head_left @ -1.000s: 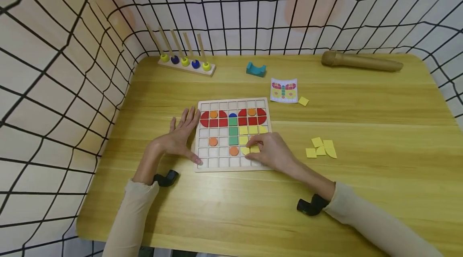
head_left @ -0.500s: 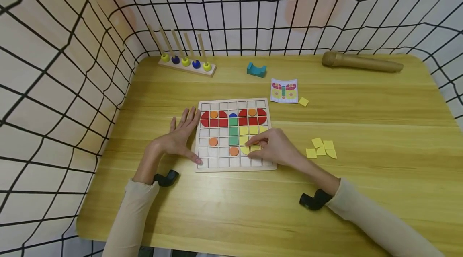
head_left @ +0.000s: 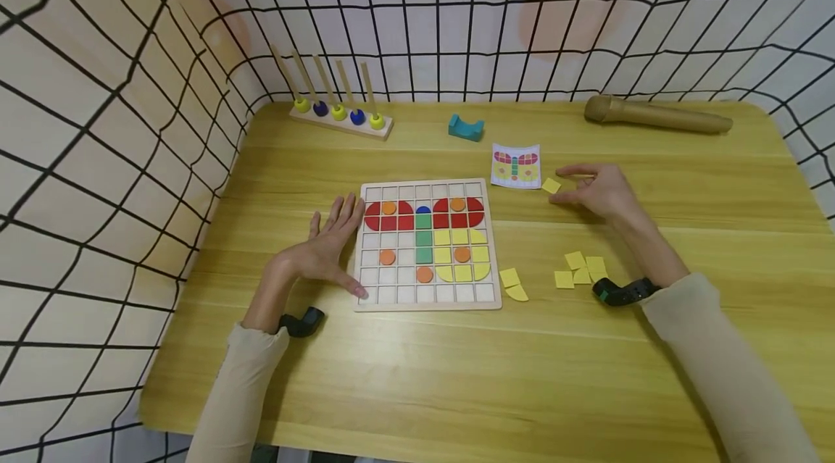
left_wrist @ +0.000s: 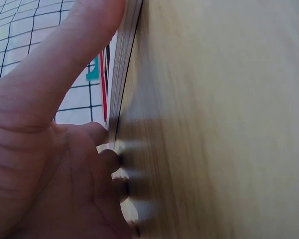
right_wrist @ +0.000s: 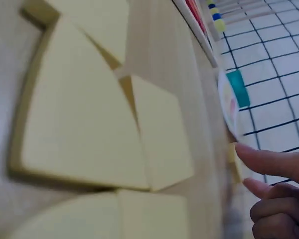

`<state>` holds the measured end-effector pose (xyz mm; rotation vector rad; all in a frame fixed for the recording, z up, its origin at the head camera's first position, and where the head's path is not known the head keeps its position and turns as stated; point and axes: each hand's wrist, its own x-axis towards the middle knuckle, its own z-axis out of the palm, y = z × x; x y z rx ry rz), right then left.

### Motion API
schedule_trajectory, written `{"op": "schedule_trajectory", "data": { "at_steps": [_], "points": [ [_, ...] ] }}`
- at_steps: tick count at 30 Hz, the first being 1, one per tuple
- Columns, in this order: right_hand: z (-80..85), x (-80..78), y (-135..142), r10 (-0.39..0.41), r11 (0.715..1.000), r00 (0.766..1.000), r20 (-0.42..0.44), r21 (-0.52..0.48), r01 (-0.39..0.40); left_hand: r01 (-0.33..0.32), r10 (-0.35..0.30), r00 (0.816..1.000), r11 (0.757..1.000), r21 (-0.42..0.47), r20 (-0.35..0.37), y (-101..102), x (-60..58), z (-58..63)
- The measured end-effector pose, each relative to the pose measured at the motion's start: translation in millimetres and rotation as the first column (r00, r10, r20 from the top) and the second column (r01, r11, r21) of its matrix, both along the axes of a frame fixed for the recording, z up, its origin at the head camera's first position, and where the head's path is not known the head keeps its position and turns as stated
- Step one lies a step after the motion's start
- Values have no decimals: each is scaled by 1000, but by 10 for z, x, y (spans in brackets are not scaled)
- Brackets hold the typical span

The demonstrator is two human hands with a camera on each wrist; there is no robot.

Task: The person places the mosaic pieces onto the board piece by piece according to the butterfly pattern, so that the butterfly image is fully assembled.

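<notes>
My left hand (head_left: 322,253) lies spread along the left side of the gridded wooden board (head_left: 427,307), fingertips at its edge and thumb at the near-left corner. Red, blue, green, yellow and orange pieces sit in the board's cells. Beyond the board to the right, my right hand (head_left: 603,191) reaches a small yellow square tile (head_left: 551,185). Its thumb and index finger are parted on either side of that tile, the other fingers curled. In the right wrist view the fingertips are right at the tile (right_wrist: 234,162). A picture card (head_left: 516,177) with a butterfly pattern lies next to it.
Two yellow pieces (head_left: 510,278) lie by the board's right edge. Several more yellow pieces (head_left: 575,260) are grouped under my right forearm. At the back stand a peg rack with rings (head_left: 342,119), a teal block (head_left: 466,130) and a wooden microphone-shaped stick (head_left: 659,115). Black netting surrounds the table.
My right hand has left the board and moved right and away to the yellow tile by the card. The lower-right yellow pieces and an orange disc are uncovered. My left hand stays put.
</notes>
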<state>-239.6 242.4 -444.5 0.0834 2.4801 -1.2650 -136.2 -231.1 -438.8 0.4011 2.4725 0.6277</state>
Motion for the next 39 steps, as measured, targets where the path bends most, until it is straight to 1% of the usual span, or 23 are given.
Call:
{"op": "schedule_trajectory", "data": {
  "at_steps": [2,5,10,13,15,18,20,21,23,26,28,30,32,34,36,39],
  "points": [
    [-55,-47,16,-7,1000,1000,28,-22,8,-1,1,1000,1000,2,1,-1,1,-2],
    [-96,-67,1,-22,999,999,35,-41,23,-1,1,1000,1000,-1,2,-2,-2,-7],
    [-109,-45,-9,-52,999,998,18,8,52,2,-2,1000,1000,-12,3,12,2,17],
    [-103,-28,-5,-49,998,999,-3,37,49,10,-10,1000,1000,-12,-6,16,1,22],
    [-89,-15,2,-32,997,999,-34,73,34,16,-16,1000,1000,-7,-14,15,-1,16],
    [-40,15,15,21,989,996,-82,148,-9,23,-23,999,1000,0,-23,7,-5,-4],
    [15,57,11,59,982,993,-98,185,-40,23,-23,999,1000,-1,-23,3,-4,-9],
    [57,89,-1,78,978,992,-104,199,-56,23,-23,999,1000,-3,-24,1,-3,-14],
    [140,167,-59,111,978,988,-106,189,-89,24,-24,999,1000,-6,-24,-3,0,-18],
    [274,309,-274,170,977,979,-111,148,-153,24,-25,999,1000,-7,-24,-9,0,-22],
    [327,401,-503,201,978,972,-119,82,-192,22,-22,1000,1000,-4,-22,-11,-3,-24],
    [345,488,-778,239,971,961,-135,27,-238,22,-22,1000,1000,-3,-20,-8,-3,-21],
    [325,559,-1071,271,960,951,-148,-23,-277,22,-22,1000,1000,1,-18,-7,-2,-18],
    [291,609,-1355,295,951,945,-142,-54,-305,24,-24,1000,1000,-1,-17,-7,5,-5],
    [241,644,-1598,316,943,938,-143,-64,-327,25,-25,1000,1000,-3,-18,-5,7,1],
    [156,669,-1873,323,942,938,-123,-55,-331,27,-27,999,1000,-9,-21,-1,8,10]
  ]
}}
